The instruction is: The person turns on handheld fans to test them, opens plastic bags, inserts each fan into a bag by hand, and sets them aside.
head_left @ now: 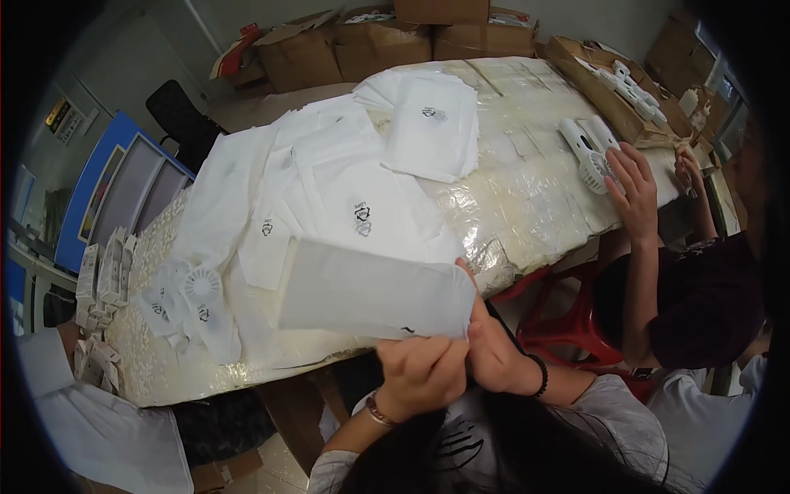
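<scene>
A frosted white plastic bag (374, 288) stretches out flat above the near edge of the table, and its right end is in my hands. My left hand (424, 370) has its fingers curled on the bag's lower edge near the corner. Beside it, my right hand (494, 354) grips the bag's right end, with part of the fingers behind the film. Beyond the bag lie loose piles of similar bags (370, 202) with black printed marks. Bagged white handheld fans (202, 284) rest to the left.
A neat stack of bags (432, 123) lies farther back. At right, a co-worker's hand (634, 193) touches white handheld fans (588, 156) beside a carton (609, 90) of more fans. Small boxes (107, 267) stand at the left edge. A red stool (568, 325) is below.
</scene>
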The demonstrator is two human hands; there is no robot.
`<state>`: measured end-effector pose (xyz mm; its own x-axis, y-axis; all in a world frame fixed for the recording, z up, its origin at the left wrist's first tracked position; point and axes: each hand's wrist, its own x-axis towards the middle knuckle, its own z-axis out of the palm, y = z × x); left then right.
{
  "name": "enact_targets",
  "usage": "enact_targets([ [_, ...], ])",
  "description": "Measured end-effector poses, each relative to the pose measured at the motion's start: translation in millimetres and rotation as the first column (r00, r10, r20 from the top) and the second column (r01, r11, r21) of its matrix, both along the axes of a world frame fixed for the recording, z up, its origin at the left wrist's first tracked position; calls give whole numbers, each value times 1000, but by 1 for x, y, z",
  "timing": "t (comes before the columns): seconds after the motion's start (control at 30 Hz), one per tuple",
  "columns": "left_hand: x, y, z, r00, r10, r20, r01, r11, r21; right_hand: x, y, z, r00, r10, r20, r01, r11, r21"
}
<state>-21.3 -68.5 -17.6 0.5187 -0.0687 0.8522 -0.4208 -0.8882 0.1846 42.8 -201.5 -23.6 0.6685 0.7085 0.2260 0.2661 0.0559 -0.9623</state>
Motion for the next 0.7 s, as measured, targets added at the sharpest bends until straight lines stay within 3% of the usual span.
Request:
enact_targets([
  [0.17, 7, 3, 7, 993, 118, -30, -119, 992, -33, 3, -3, -3, 950, -79, 303, 99, 994, -54],
  [0.27, 14, -6, 13, 989, 107, -103, -112, 992, -52, 3, -5, 13, 976, -78, 205, 109, 983, -147],
  [0.33, 9, -19, 8, 959, -73, -275, 65, 997, -39, 12, -6, 17, 933, -254, 253, 286, 953, -96],
  [0.37, 6, -24, 5, 935, -165, -314, 138, 985, -108, 17, -4, 17, 933, -265, 244, 279, 960, -25],
  [0.47, 4, -28, -5, 934, -263, -241, 236, 962, -135, 24, -1, 24, 941, -321, 107, 298, 936, 188],
  [0.53, 5, -21, -17, 946, -272, -179, 267, 962, -49, 21, -3, 19, 971, -238, 5, 229, 942, 246],
  [0.6, 6, -20, -18, 982, -178, -66, 152, 944, -292, 11, -6, 17, 1000, -1, -27, 6, 985, 171],
  [0.63, 1, -18, -19, 981, -180, -69, 153, 944, -291, 12, -7, 13, 995, 101, -13, -96, 975, 199],
  [0.67, -7, -14, -20, 998, -35, -58, 19, 963, -268, 14, -8, 17, 995, 96, -13, -91, 975, 202],
  [0.7, -14, -7, -22, 993, 107, -41, -114, 963, -244, 18, -8, 25, 948, 299, 104, -310, 944, 113],
])
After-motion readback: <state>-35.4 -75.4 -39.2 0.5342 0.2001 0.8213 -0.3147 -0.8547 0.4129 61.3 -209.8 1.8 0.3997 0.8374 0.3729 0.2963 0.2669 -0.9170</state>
